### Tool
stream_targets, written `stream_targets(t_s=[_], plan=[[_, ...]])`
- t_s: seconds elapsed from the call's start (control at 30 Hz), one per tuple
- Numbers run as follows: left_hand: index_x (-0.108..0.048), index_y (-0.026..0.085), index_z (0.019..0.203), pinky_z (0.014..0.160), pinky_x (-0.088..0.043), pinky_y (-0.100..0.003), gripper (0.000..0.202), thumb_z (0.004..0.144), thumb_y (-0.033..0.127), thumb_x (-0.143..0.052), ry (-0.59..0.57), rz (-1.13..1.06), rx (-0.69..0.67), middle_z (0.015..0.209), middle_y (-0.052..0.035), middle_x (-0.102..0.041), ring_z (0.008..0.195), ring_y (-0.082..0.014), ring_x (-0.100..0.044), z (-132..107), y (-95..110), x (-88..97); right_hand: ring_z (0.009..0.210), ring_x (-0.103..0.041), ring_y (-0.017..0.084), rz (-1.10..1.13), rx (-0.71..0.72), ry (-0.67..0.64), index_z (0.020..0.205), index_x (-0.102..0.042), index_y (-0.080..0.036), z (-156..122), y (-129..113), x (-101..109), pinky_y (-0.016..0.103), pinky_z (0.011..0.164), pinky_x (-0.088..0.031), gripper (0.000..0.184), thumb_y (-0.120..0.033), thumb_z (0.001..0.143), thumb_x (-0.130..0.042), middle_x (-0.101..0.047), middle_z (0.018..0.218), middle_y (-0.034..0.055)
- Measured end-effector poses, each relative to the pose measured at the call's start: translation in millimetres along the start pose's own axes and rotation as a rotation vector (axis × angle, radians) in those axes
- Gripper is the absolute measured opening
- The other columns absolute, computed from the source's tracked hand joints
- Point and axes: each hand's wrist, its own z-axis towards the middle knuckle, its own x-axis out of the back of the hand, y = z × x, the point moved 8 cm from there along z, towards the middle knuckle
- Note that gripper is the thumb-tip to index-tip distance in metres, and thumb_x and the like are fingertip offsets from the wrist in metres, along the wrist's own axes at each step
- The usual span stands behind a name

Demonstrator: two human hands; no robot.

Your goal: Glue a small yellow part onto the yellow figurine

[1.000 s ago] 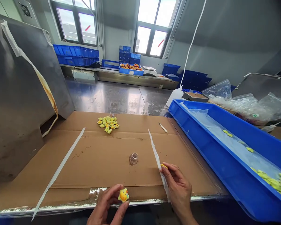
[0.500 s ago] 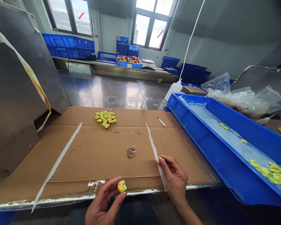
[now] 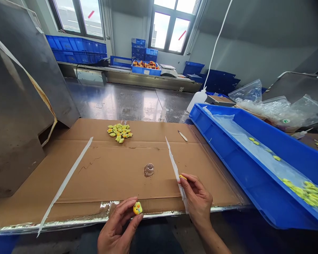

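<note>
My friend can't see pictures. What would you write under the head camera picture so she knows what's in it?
A person's left hand pinches a small yellow duck over a cardboard-covered bench, while the right hand holds a tiny yellow piece. A pile of yellow-green figures lies farther back, a small clear cup in the middle, and a long blue tray on the right.

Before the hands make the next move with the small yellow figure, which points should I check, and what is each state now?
1. Left hand pinches the yellow figure firmly: ok.
2. Right hand holds a small yellow piece at its fingertips: ok.
3. Small clear cup stands upright on the cardboard: ok.
4. Cup contents: cannot tell.
5. Pile of yellow pieces lies apart from both hands: ok.
</note>
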Motion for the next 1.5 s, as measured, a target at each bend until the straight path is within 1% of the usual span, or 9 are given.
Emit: stream_targets(t_s=[0.13,0.27,0.5,0.83,1.0,1.13,1.27,1.37,1.5], plan=[[-0.074,0.023,0.084,0.076,-0.056,-0.019,0.03,0.056,0.026,-0.084,0.007,-0.095,0.137,0.091,-0.0026,-0.076,0.083,-0.0188,-0.07,-1,-2,-3.3,0.077,-0.058,0.016,-0.014,0.007,0.004,0.091,-0.07,-0.022,0,-1,0,0.025,0.07,-0.048,0.011,-0.028,0.082,-0.068,-0.062,0.085,0.0019],[-0.074,0.02,0.083,0.073,-0.056,-0.018,0.031,0.055,0.026,-0.085,-0.005,-0.148,0.199,0.083,-0.0039,-0.077,0.077,-0.0191,-0.071,-2,1,-6.7,0.077,-0.057,0.018,-0.015,0.003,0.01,0.092,-0.069,-0.021,0,-1,2,0.028,0.071,-0.048,0.012,-0.029,0.083,-0.068,-0.062,0.086,0.0027],[-0.074,0.017,0.08,0.071,-0.057,-0.02,0.028,0.054,0.023,-0.085,-0.018,-0.155,0.206,0.081,-0.0063,-0.077,0.074,-0.0226,-0.072,-1,1,-6.3,0.078,-0.057,0.018,-0.021,-0.002,0.012,0.092,-0.069,-0.021,-1,-1,1,0.029,0.071,-0.048,0.012,-0.029,0.083,-0.068,-0.062,0.086,0.0033],[-0.073,0.019,0.071,0.063,-0.06,-0.026,0.021,0.054,0.02,-0.085,0.02,-0.213,0.166,0.078,-0.0044,-0.077,0.064,-0.0236,-0.072,-1,1,-2.9,0.078,-0.058,0.018,-0.035,-0.005,0.012,0.092,-0.069,-0.021,0,-4,-1,0.027,0.071,-0.048,0.012,-0.03,0.083,-0.067,-0.062,0.087,0.0025],[-0.075,0.018,0.07,0.059,-0.059,-0.023,0.019,0.055,0.019,-0.085,0.038,-0.248,0.165,0.076,-0.0053,-0.077,0.062,-0.0221,-0.071,2,-2,-1.4,0.074,-0.059,0.017,-0.037,-0.01,0.023,0.09,-0.07,-0.021,0,-1,2,0.027,0.069,-0.047,0.014,-0.032,0.08,-0.07,-0.063,0.083,0.0017],[-0.075,0.016,0.067,0.054,-0.057,-0.022,0.018,0.053,0.019,-0.086,0.061,-0.324,0.221,0.069,-0.0061,-0.076,0.057,-0.0207,-0.07,3,-6,-2.3,0.074,-0.059,0.019,-0.119,-0.013,0.07,0.087,-0.071,-0.022,-2,0,7,0.027,0.069,-0.046,0.019,-0.037,0.075,-0.074,-0.064,0.084,0.0024],[-0.074,0.015,0.072,0.047,-0.055,-0.021,0.029,0.05,0.027,-0.088,0.09,-0.41,0.335,0.068,-0.0113,-0.076,0.053,-0.0206,-0.07,4,-11,-3.6,0.076,-0.06,0.021,-0.161,-0.134,0.118,0.087,-0.071,-0.024,-4,8,12,0.026,0.066,-0.047,0.027,-0.043,0.069,-0.077,-0.065,0.081,0.0025],[-0.075,0.015,0.075,0.05,-0.055,-0.018,0.034,0.048,0.03,-0.089,0.096,-0.522,0.465,0.074,-0.0141,-0.076,0.057,-0.0173,-0.07,-1,-19,-5.5,0.075,-0.061,0.022,-0.136,-0.238,0.147,0.089,-0.071,-0.023,-6,14,14,0.025,0.06,-0.047,0.035,-0.046,0.063,-0.08,-0.066,0.078,0.0029],[-0.076,0.016,0.077,0.054,-0.056,-0.016,0.025,0.055,0.021,-0.087,0.082,-0.626,0.573,0.075,-0.0138,-0.076,0.06,-0.0151,-0.071,-6,-26,-6.5,0.071,-0.061,0.02,-0.057,-0.225,0.112,0.087,-0.071,-0.021,-4,16,11,0.024,0.059,-0.048,0.036,-0.044,0.061,-0.082,-0.067,0.078,0.0029]])
